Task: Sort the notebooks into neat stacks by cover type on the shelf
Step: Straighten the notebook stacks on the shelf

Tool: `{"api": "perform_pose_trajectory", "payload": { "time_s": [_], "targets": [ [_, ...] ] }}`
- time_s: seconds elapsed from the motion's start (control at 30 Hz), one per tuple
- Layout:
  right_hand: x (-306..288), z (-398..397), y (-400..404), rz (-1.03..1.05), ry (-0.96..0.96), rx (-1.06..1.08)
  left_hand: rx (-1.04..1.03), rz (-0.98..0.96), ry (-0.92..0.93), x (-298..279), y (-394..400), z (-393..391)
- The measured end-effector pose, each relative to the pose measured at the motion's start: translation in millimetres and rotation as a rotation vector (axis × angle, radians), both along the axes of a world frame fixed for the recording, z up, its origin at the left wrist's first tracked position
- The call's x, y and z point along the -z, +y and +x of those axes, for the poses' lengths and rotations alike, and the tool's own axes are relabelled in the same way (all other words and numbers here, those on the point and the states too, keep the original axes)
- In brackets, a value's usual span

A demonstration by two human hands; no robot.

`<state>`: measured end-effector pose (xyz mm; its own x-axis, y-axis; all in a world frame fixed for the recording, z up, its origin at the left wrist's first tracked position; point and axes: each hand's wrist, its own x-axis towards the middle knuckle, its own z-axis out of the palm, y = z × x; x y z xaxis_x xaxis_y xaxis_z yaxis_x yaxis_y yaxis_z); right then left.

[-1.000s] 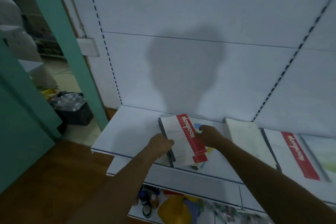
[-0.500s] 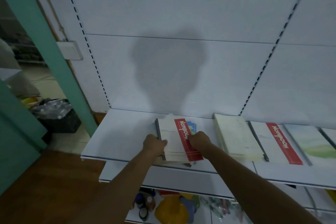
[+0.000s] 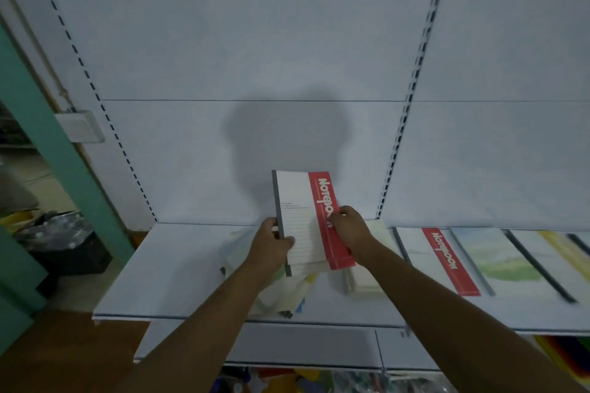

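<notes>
A white notebook with a red "Notebook" band point(image 3: 303, 217) is lifted off the white shelf point(image 3: 178, 268), tilted up toward the back panel. My left hand point(image 3: 271, 242) grips its dark spine edge, and my right hand point(image 3: 349, 230) grips its red-band side. Under it lies a loose pile of other notebooks point(image 3: 287, 290) with yellow and blue bits showing. A cream notebook stack point(image 3: 364, 281) sits just right of the pile. Further right lie a matching red-band notebook point(image 3: 427, 258), a green landscape-cover notebook point(image 3: 491, 258) and a yellow-toned one point(image 3: 555, 252).
The shelf's left part is bare white surface. A teal door frame point(image 3: 48, 143) and a dark bin with plastic point(image 3: 60, 242) stand at the left. A lower shelf point(image 3: 303, 376) holds colourful items. The white back panel point(image 3: 287, 41) rises behind.
Both hands have raised the red-band notebook off the pile and tilted it upright. The pile beneath is now uncovered. The view has shifted right, showing more notebooks.
</notes>
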<state>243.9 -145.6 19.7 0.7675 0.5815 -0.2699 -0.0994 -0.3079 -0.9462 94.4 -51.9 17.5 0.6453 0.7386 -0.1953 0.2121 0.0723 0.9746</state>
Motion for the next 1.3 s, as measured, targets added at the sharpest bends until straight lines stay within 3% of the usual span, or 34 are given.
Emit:
{"api": "perform_pose_trajectory", "payload": {
  "time_s": [0.37,0.63,1.0,1.3],
  "targets": [
    [-1,80,-115,-0.079,-0.158,0.147,0.17,0.152,0.064,-1,-98,101],
    [23,117,-187,-0.144,-0.215,0.181,0.249,0.128,0.097,19,-156,147],
    [39,156,-228,-0.324,-0.301,0.367,0.447,0.047,0.177,46,-180,210],
    [81,191,-225,-0.381,-0.279,0.328,0.391,-0.087,0.192,70,-188,230]
  ]
}}
